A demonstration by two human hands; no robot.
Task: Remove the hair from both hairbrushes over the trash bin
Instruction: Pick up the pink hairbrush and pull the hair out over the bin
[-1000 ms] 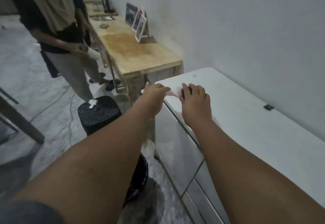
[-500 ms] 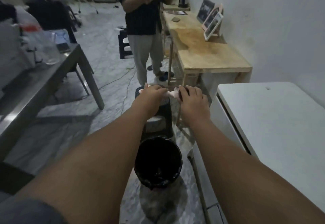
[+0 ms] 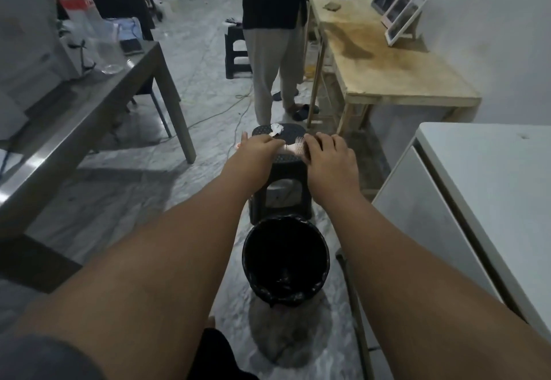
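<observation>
I hold a pink hairbrush [image 3: 290, 148] level between both hands, stretched out in front of me. My left hand [image 3: 258, 148] grips its handle. My right hand [image 3: 328, 156] covers the bristled head, with white bristles showing at my fingertips. The black lined trash bin [image 3: 286, 260] stands on the floor below and nearer to me than the brush. Any hair on the brush is too small to make out. A second brush is not in view.
A black plastic stool [image 3: 280, 177] with a crumpled tissue on it stands just behind the bin. A person [image 3: 274, 37] stands beyond it. A white cabinet [image 3: 477, 201] is at the right, a wooden table [image 3: 387, 60] behind it, a metal table [image 3: 74, 111] at the left.
The view has swung left from the white cabinet to the floor. Both hands carried the brush away from the cabinet top and now hold it out past the trash bin.
</observation>
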